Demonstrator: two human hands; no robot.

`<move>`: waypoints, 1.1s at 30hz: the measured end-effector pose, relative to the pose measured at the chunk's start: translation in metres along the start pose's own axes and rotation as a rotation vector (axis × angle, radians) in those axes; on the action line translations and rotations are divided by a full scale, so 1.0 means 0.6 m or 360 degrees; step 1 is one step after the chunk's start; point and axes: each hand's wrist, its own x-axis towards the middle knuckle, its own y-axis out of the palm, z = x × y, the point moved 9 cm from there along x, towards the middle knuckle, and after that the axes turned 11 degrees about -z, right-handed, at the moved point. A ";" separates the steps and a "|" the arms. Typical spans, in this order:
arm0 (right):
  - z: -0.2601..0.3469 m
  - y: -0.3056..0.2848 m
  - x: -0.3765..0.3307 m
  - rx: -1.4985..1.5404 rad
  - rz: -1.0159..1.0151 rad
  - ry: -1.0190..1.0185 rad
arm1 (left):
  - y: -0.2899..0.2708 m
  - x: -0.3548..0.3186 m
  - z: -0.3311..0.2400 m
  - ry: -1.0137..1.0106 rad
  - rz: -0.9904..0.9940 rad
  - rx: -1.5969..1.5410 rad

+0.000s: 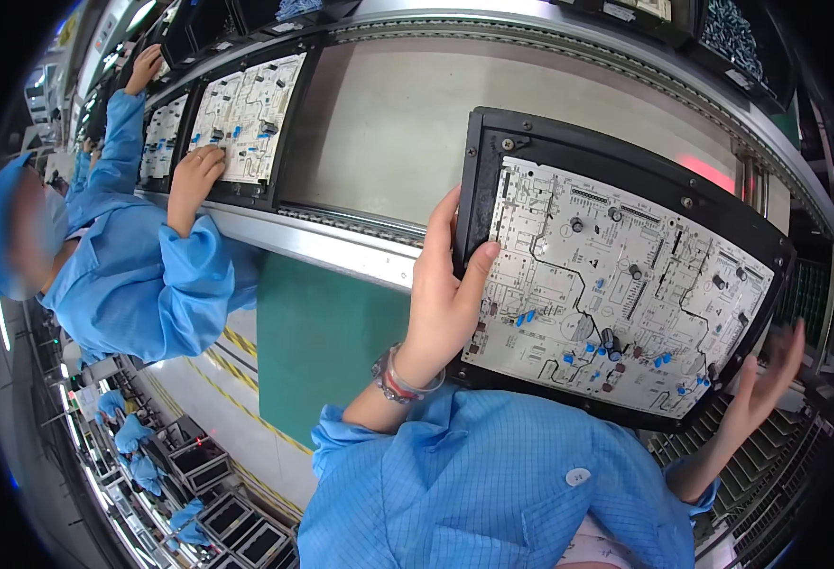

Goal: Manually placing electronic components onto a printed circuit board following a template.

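Observation:
A black frame [588,142] with a white circuit board [569,228] set in it is held up in front of me, tilted, above the near rail of the conveyor. Blue, black and brown components stand on the board, mostly along its lower part. My left hand [450,284] grips the frame's left side, thumb on the front face and fingers behind the edge. Beyond the lower right corner, my right hand [766,379] is raised with fingers apart, slightly blurred; it looks free of the frame.
A conveyor [379,123] with chain rails runs across. On it at left sit framed boards [246,114], where a co-worker's hand [199,175] touches one. Dark bins of small parts [730,43] line the far side. A slotted rack [759,465] stands at lower right.

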 end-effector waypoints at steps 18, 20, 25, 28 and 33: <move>-0.173 0.033 0.021 0.0382 0.0069 0.0765 | 0.118 0.092 0.001 -0.0076 0.0495 -0.0080; -0.189 0.024 0.042 0.0371 0.0042 0.0799 | 0.148 0.110 -0.016 0.0017 0.0518 -0.0169; -0.214 0.011 0.000 0.0339 0.0070 0.0782 | 0.169 0.106 0.013 0.0074 0.0617 -0.0124; -0.189 0.016 -0.011 0.0230 0.0071 0.0859 | 0.175 0.104 0.040 0.0066 0.0619 -0.0075; -0.171 0.019 -0.026 0.0226 0.0031 0.0979 | 0.180 0.095 0.066 -0.0118 0.0754 -0.0172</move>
